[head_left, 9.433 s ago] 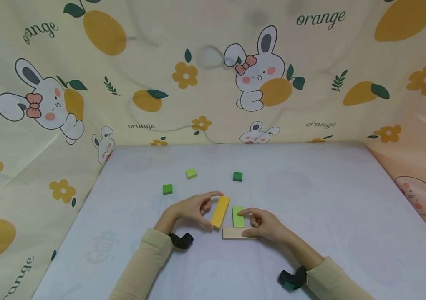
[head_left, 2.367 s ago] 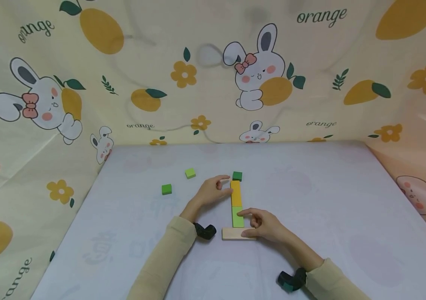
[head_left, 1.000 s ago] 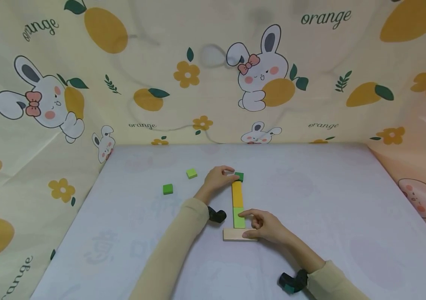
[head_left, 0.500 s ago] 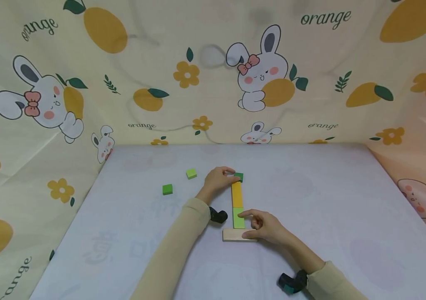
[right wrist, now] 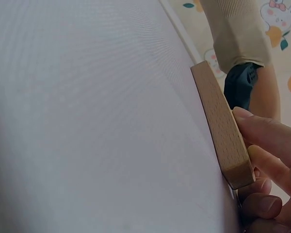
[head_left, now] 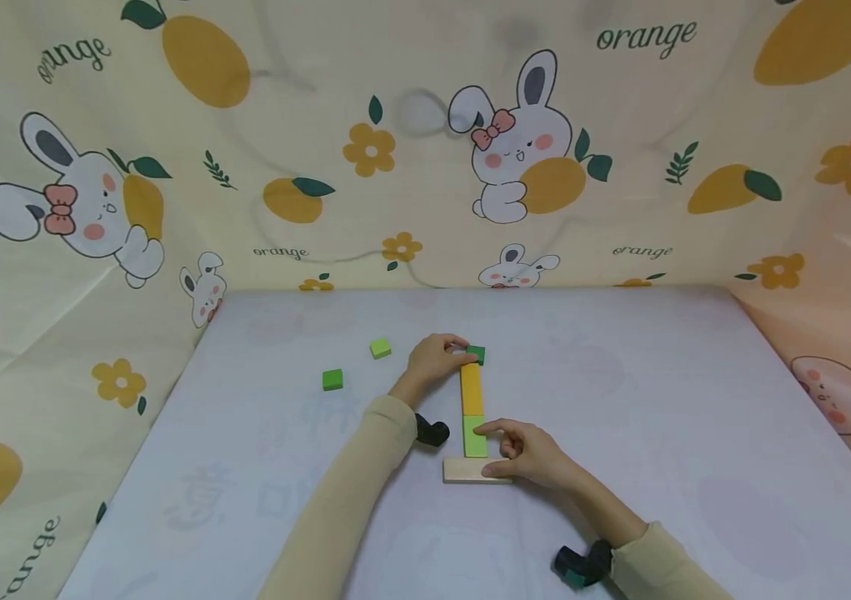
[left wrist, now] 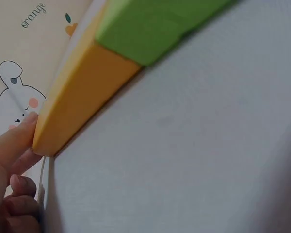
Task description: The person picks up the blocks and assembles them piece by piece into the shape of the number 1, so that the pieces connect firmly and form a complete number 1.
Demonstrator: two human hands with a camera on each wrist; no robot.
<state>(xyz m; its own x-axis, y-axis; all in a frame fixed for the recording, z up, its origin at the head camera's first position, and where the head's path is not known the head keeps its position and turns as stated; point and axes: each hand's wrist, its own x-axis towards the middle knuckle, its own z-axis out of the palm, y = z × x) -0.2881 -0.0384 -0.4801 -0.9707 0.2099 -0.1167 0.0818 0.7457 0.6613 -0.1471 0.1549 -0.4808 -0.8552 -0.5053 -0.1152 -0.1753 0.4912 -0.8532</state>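
Observation:
A natural wooden block point(head_left: 463, 471) lies crosswise, with a light green block point(head_left: 474, 446), a yellow block point(head_left: 472, 390) and a dark green block point(head_left: 477, 354) in a line running away from it. My left hand point(head_left: 434, 360) has thumb and index finger about the dark green block, at the yellow block's far end. In the left wrist view the yellow block point(left wrist: 82, 92) hides part of those fingers. My right hand point(head_left: 533, 454) grips the wooden block's right end with the thumb, its index fingertip on the light green block. Its other fingers are curled.
Two small loose blocks lie to the left: a light green one point(head_left: 380, 347) and a mid-green one point(head_left: 332, 379). A patterned cloth point(head_left: 410, 167) hangs behind the white table surface point(head_left: 658, 400). Each wrist carries a black camera.
The yellow block, earlier held slanted left of the light green one, now stands in line beyond it. My left hand has let it go and moved to the dark green block; the right hand stays.

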